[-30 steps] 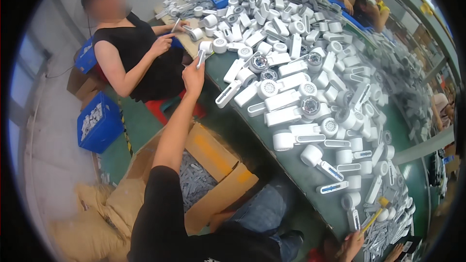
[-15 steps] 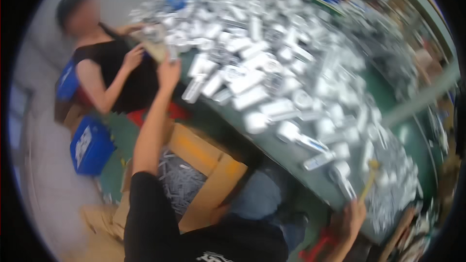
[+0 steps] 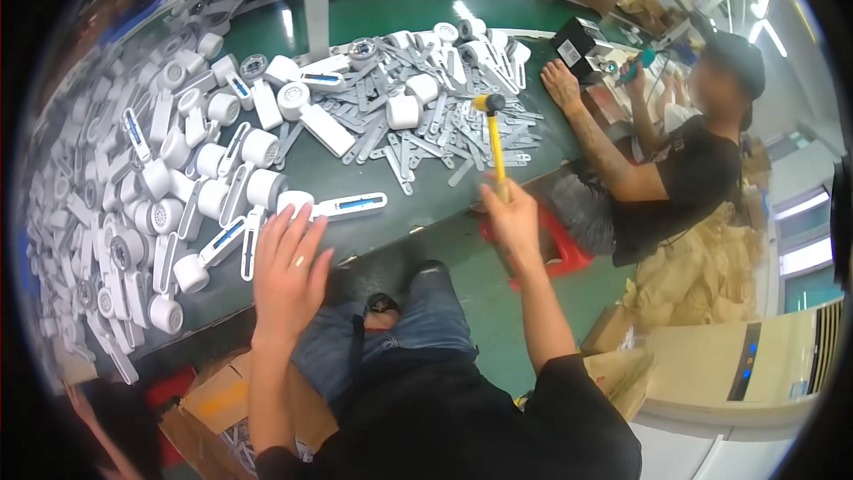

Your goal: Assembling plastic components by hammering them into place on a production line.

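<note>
My left hand [image 3: 289,276] is at the table's front edge, fingers stretched out and thumb apart. Its fingertips touch the round head of a white handheld device [image 3: 351,204], which looks like a small fan with a flat handle and a blue strip. Partly covered by the fingers, that device lies with its handle pointing right. My right hand [image 3: 514,213] is closed round the lower handle of a small hammer [image 3: 496,142]. The hammer stands upright, its yellow and black head above the table edge.
Many similar white devices [image 3: 213,160] crowd the green table [image 3: 426,196] at left. Flat grey strips [image 3: 435,124] lie heaped ahead. A co-worker [image 3: 684,160] with a teal tool sits at right beside a red stool [image 3: 555,253]. An open cardboard box [image 3: 213,391] stands lower left.
The view has swung right. My left hand, stretched toward a co-worker at far left before, is now over a white device at the table edge. My right hand still holds the hammer.
</note>
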